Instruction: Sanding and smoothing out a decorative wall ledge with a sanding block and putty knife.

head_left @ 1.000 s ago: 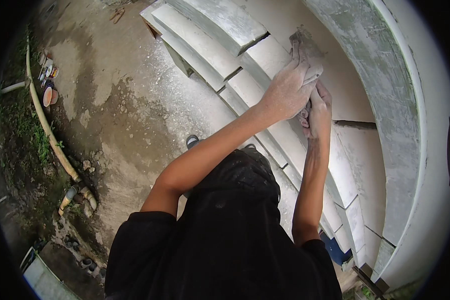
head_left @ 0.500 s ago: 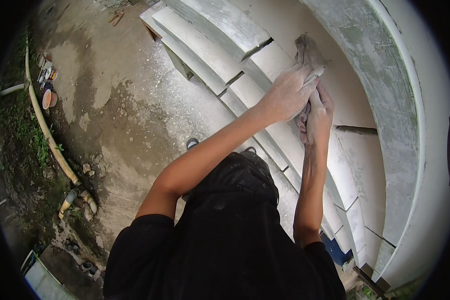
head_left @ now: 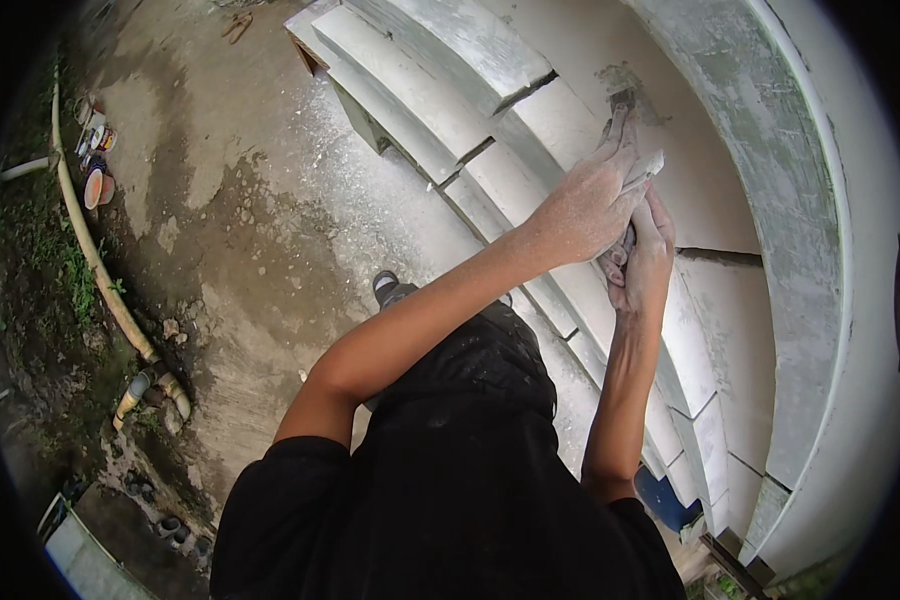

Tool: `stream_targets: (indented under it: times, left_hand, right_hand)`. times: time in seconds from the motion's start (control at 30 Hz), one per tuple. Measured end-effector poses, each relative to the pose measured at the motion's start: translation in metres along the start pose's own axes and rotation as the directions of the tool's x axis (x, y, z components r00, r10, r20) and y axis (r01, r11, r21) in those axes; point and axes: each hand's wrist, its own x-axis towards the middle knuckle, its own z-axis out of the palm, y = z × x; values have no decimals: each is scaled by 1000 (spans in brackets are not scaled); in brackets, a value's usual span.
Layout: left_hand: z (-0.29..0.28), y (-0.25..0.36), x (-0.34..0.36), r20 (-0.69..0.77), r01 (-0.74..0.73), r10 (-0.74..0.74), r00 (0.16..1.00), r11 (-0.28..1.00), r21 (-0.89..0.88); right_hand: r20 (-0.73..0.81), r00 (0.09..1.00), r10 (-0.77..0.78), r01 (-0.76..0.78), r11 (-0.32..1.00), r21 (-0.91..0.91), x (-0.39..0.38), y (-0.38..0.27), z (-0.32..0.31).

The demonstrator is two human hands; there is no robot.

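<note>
My left hand (head_left: 588, 205), coated in pale dust, reaches over a light flat surface (head_left: 705, 180) with its fingers pressed together and pointing away from me. Just past its fingertips shows a small dark flat-ended piece (head_left: 622, 98), beside a rough grey patch (head_left: 642, 84). A thin whitish piece (head_left: 647, 168) sticks out between the hands; its kind is unclear. My right hand (head_left: 645, 258), also dusty, is close against the left one from the right and below, its fingers curled in. What lies inside its grip is hidden.
Long pale slabs (head_left: 420, 95) run diagonally in tiers left of my hands, with dark gaps between. A curved grey-white band (head_left: 780, 200) borders the right. White dust (head_left: 355, 190) covers the concrete floor. At far left lie a pipe (head_left: 100, 270) and several small containers (head_left: 95, 185).
Both hands have shifted slightly toward me and to the right, keeping together. More of the grey patch shows past the fingertips.
</note>
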Motion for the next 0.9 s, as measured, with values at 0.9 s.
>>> stream_targets:
  times: [0.9]
  left_hand:
    - [-13,3,23,223,134,-128,966,991,-10]
  right_hand:
    - [49,998,-40,36,996,85,7,-1,3]
